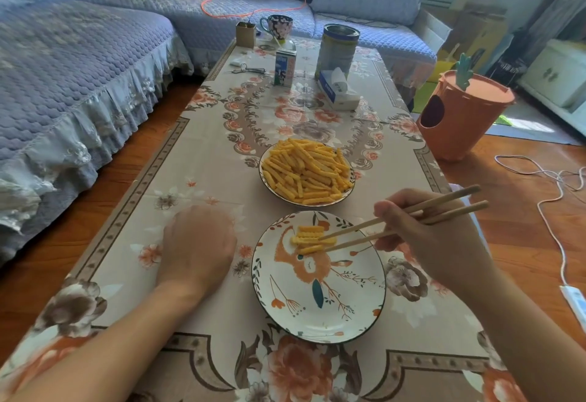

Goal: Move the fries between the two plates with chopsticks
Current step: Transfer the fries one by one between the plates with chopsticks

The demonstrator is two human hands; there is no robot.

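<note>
Right hand holds the chopsticks, fingers closed around the shafts. Tips are slightly parted and rest at the small pile of fries on the near plate; whether a fry is pinched between them, cannot tell. Left hand lies loosely curled on the worktop, left of the near plate, holding nothing.

Risks, as I judge them: the fries are ridged and light, so a shallow or off-centre pinch could let one swivel and drop on the cloth in the gap between plates. Tips pushing sideways into the pile could scatter it. The near plate is not steadied by the free hand and could slide.

Containers: far plate heaped full of fries, piled above the rim, so a nudge there could spill some. Near plate holds only a handful, toward its far side, the rest bare.
</note>
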